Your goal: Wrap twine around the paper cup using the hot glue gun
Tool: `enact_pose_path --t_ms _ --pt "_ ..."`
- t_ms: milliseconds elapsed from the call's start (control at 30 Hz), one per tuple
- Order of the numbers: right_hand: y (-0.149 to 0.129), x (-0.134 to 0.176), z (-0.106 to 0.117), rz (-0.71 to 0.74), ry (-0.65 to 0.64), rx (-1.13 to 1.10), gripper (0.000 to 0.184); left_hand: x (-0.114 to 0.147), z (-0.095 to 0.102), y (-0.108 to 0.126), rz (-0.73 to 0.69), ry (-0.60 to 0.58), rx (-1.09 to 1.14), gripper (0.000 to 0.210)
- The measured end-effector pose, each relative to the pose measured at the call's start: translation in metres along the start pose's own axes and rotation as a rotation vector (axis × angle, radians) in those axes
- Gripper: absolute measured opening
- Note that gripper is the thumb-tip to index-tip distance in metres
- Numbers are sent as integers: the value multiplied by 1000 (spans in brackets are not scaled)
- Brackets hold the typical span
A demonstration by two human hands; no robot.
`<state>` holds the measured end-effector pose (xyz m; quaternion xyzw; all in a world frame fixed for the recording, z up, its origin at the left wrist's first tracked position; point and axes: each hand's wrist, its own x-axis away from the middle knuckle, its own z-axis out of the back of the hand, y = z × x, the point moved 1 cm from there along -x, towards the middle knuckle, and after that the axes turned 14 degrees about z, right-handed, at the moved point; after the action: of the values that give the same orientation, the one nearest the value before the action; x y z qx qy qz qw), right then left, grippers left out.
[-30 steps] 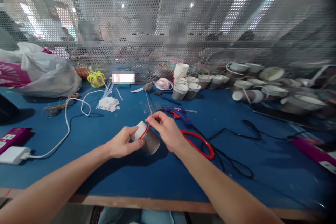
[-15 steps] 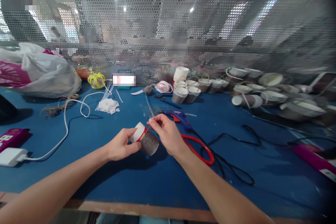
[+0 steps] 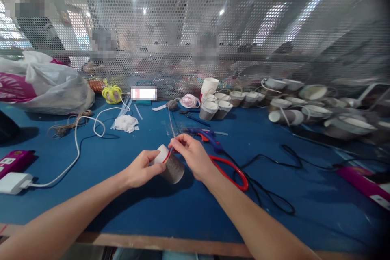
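My left hand grips a paper cup by its white end, thumb and fingers around it. The cup lies tilted above the table; grey-brown twine covers its lower part and a red band shows beside the white. My right hand pinches a strand of grey twine close against the cup. From these fingers the strand runs back to a small ball of twine. Just behind my right hand lies a blue glue gun with a red trigger.
Several twine-wrapped cups with handles stand at the back right, beside a stack of white cups. A red ring and black cable lie right. Left are a white cable, crumpled white tissue and a plastic bag.
The cup has turned slightly in my left hand, and less of the red band shows. My right fingers have shifted a little left along the cup's edge with the twine.
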<state>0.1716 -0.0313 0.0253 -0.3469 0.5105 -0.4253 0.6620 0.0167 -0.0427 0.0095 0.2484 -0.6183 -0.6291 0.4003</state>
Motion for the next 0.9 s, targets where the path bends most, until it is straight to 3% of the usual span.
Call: enact_pose_path --t_ms 200,467,600,733,833,900 --pt "-16 -16 -1 10 -109 -38 17 2 -4 5 28 -65 20 19" --pt "-25 -50 -29 29 -266 4 7 6 -9 8 -37 -147 -19 23" --pt "-19 -91 -31 82 -237 168 10 8 -12 9 -96 -179 -31 19" --pt "-14 -129 -32 131 -310 374 19 6 -12 9 12 -192 94 19" --pt "-12 -140 -25 94 -381 484 18 2 -11 6 87 -155 217 21" --pt "-11 -138 -8 64 -364 545 23 -1 -8 4 92 -88 273 22"
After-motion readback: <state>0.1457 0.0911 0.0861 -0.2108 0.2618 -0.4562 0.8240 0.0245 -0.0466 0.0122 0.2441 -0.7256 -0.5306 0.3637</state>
